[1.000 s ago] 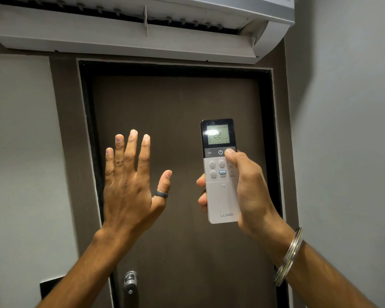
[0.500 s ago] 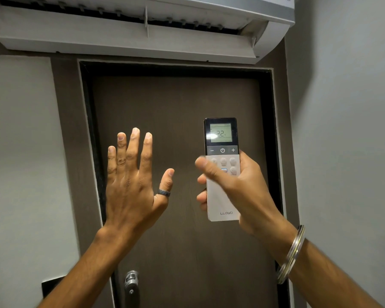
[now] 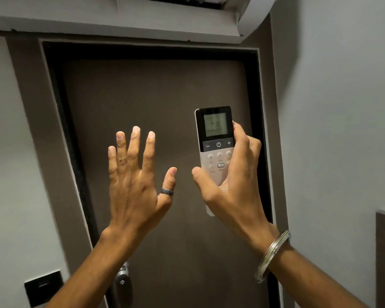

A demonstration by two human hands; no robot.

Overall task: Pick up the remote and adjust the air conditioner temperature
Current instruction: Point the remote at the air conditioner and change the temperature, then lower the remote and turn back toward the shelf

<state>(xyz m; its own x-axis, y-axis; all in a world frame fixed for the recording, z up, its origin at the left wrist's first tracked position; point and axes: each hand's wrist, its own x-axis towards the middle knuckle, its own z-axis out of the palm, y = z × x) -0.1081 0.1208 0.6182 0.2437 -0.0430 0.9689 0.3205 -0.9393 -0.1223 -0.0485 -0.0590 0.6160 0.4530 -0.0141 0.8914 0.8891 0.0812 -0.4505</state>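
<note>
My right hand (image 3: 233, 185) grips a white remote (image 3: 216, 138) with a dark top and a lit screen, held upright and pointed up at the white air conditioner (image 3: 125, 21) above the door. The thumb lies off to the left of the lower buttons, clear of the minus, power and plus keys. The fingers wrap the remote's right side and back. My left hand (image 3: 136, 181) is raised beside it, palm away, fingers spread, holding nothing; a dark ring sits on the thumb.
A dark brown door (image 3: 165, 90) in a black frame fills the middle, with a metal handle (image 3: 122, 278) low down. A black wall switch plate (image 3: 45, 287) is at lower left. Grey walls stand on both sides.
My right thumb has left the upper buttons and swung to the remote's left edge. The view has dropped slightly, so less of the air conditioner shows. The left hand stays raised.
</note>
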